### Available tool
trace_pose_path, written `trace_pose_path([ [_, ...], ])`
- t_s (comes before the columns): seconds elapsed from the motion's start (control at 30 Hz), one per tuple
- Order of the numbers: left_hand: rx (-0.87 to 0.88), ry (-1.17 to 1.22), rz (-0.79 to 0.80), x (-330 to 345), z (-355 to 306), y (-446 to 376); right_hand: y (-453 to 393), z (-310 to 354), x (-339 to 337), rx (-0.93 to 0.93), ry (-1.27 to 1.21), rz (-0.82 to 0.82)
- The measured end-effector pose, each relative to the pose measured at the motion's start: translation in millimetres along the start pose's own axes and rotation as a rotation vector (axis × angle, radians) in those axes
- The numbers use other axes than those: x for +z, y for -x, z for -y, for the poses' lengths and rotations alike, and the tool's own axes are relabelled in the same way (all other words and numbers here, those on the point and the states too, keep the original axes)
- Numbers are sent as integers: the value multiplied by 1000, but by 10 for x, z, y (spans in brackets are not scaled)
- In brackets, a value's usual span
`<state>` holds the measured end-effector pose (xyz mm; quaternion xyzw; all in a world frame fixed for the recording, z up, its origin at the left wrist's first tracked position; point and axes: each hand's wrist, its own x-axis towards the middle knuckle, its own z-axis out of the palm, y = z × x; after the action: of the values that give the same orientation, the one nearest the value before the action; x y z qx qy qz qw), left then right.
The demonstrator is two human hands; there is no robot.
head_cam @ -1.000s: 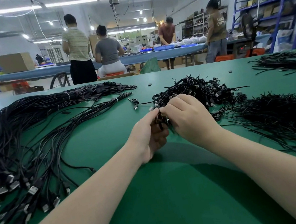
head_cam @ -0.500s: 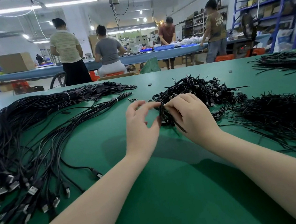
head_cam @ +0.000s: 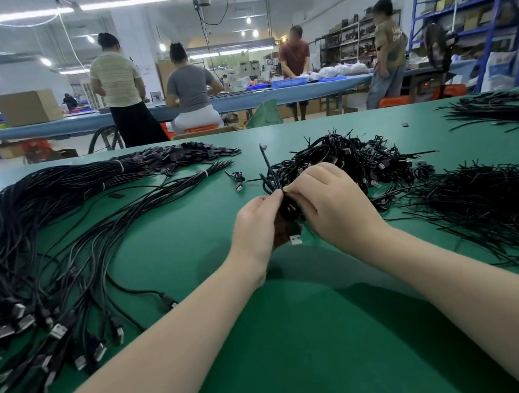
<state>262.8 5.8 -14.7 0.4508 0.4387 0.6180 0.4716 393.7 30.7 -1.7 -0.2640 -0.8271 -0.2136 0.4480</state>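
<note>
A coiled black USB cable point(head_cam: 288, 212) sits between my two hands above the green table point(head_cam: 191, 246). Its silver plug point(head_cam: 295, 239) hangs below the coil. My left hand point(head_cam: 256, 227) pinches the coil from the left. My right hand point(head_cam: 330, 206) grips it from the right, fingers curled over it. A thin black tie end point(head_cam: 267, 168) sticks up from the coil. Most of the coil is hidden by my fingers.
A large spread of loose black USB cables point(head_cam: 42, 262) lies at the left. A heap of coiled cables point(head_cam: 353, 158) sits behind my hands. A pile of black twist ties point(head_cam: 494, 198) lies at the right. Several people work at a far table point(head_cam: 270, 95).
My left hand, open half a second ago, has closed back onto the coil. The coil now hangs lower between my hands with its plug showing, and a tie end sticks up.
</note>
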Motion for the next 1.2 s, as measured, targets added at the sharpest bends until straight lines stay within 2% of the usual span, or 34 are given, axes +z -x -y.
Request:
trace_pose_path([
  [0.1,-310,239,158,-56,-75,24,31,-40,2,-122,97,14],
  [0.17,-330,208,175,-86,-70,14,45,-38,11,-106,102,13],
  [0.37,167,-212,-153,-101,68,-37,38,-26,22,129,-28,-38],
  [0.5,655,-630,-109,-202,94,-35,43,-10,52,261,-101,-32],
  [0.57,723,-757,-97,-199,107,-37,42,15,72,296,-148,-4],
  [0.7,746,-795,-162,-240,124,-65,18,39,85,347,-247,24],
  [0.9,642,-660,-172,-236,124,-112,22,11,60,371,-302,38],
  [1.07,393,-417,-167,-111,69,-68,4,84,89,324,-239,-39],
  [1.13,199,-254,-139,-61,24,-60,1,113,80,271,-200,-54],
  [1.2,-108,42,-72,-34,-50,-49,7,118,58,147,-134,-61],
])
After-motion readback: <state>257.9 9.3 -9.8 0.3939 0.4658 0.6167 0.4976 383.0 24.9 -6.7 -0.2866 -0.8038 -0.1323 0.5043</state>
